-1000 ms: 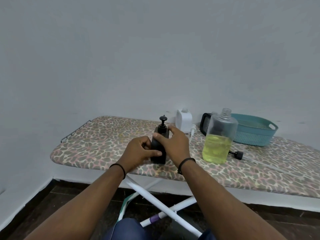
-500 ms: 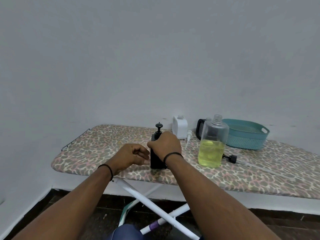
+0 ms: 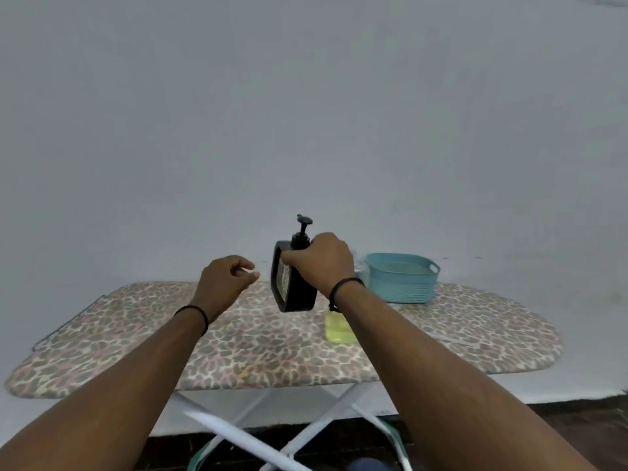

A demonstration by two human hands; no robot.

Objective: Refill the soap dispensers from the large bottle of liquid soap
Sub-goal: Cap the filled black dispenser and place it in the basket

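Note:
My right hand grips a black soap dispenser by its shoulder, near the pump top, and holds it in the air above the ironing board. The dispenser is slightly tilted. My left hand hovers just left of it, fingers loosely curled, holding nothing. The large clear bottle with yellow liquid soap stands on the board, mostly hidden behind my right forearm.
A teal plastic basket stands at the back right of the board. The board has a leopard-print cover, white crossed legs below, and a grey wall right behind it. A dark floor lies underneath.
My right hand has lifted the black dispenser off the board. My left hand has let go of it and risen alongside. The camera has tipped upward.

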